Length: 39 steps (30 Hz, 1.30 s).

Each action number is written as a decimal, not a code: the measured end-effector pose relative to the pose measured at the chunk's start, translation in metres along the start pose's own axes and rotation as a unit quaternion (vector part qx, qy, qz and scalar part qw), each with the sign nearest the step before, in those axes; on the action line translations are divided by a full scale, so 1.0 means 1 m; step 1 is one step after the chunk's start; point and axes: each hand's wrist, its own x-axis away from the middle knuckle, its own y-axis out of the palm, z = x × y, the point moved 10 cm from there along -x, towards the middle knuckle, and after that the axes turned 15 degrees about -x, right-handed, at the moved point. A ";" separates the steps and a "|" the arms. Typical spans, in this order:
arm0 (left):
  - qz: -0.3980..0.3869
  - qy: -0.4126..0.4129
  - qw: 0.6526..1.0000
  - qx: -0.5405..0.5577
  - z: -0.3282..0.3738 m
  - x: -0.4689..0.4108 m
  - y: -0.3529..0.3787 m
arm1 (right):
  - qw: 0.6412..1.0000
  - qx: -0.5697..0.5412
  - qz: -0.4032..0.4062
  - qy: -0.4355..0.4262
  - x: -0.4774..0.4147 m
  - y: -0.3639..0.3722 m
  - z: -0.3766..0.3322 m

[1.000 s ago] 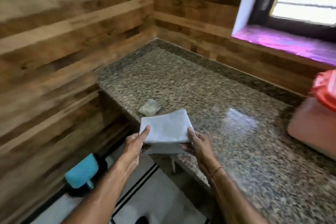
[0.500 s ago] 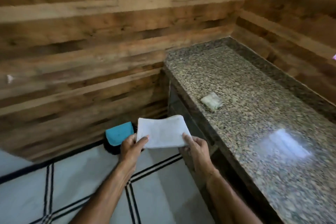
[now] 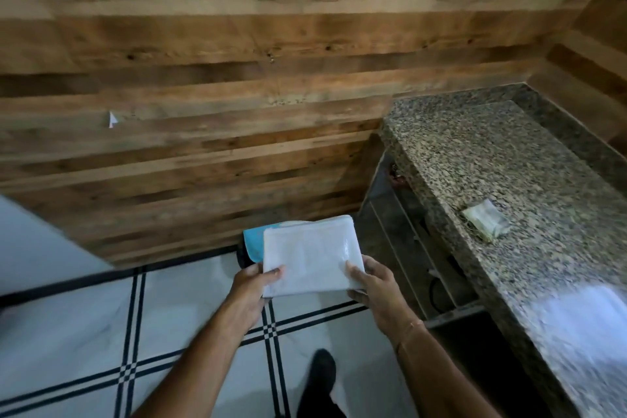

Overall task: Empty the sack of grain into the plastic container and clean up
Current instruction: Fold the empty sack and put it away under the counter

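Note:
A folded white sack [image 3: 310, 254] is held flat in front of me, above the tiled floor. My left hand [image 3: 251, 285] grips its left edge with the thumb on top. My right hand [image 3: 371, 283] grips its right edge the same way. Behind the sack, on the floor by the wall, a blue-lidded dark bin [image 3: 252, 244] is partly hidden. The plastic container is out of view.
A granite counter [image 3: 492, 159] runs along the right, with a small crumpled clear bag [image 3: 485, 219] on it. Shelves [image 3: 417, 258] lie under the counter. A wood-plank wall [image 3: 203, 78] faces me. My dark shoe [image 3: 320, 370] stands on the white tiled floor [image 3: 101, 332].
The view has swung left and down, away from the counter toward the wall and floor. The folded sack stays in both hands and now hangs over the blue-lidded bin.

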 end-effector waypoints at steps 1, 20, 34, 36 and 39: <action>0.005 -0.003 1.000 -0.007 0.003 -0.007 -0.007 | 1.000 0.002 0.009 0.017 -0.010 0.008 0.003; 0.207 -0.109 0.972 -0.036 -0.057 -0.244 -0.125 | 0.981 0.152 0.080 0.095 -0.306 0.068 0.143; 0.255 -0.147 0.947 0.128 -0.233 -0.486 -0.187 | 0.923 0.192 0.055 0.328 -0.503 0.041 0.480; 0.244 -0.157 0.949 0.124 -0.241 -0.500 -0.188 | 0.929 0.206 0.068 0.300 -0.520 0.042 0.502; 0.239 -0.164 0.950 0.119 -0.247 -0.512 -0.190 | 0.943 0.201 0.090 0.251 -0.526 0.043 0.512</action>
